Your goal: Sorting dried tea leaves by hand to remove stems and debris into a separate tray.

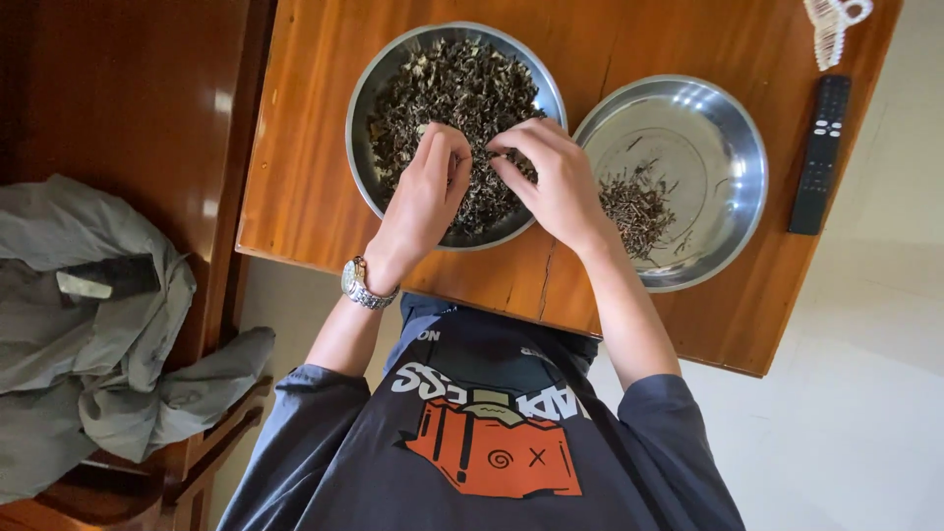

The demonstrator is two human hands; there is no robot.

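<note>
Two hands picked at dried leaves in a steel bowl on a wooden table.

At the far left a grey jacket (88, 324) lay on a chair, cut off by the frame. The left hand (428, 192) and right hand (551, 177) met over the full bowl (362, 98), fingertips pinched on the dried leaves (462, 84); what they gripped was too small to tell. Just beside it, the second bowl (728, 128) held a small heap near the table's front edge. Right of that lay a black remote (818, 152), with bare floor beyond.
</note>
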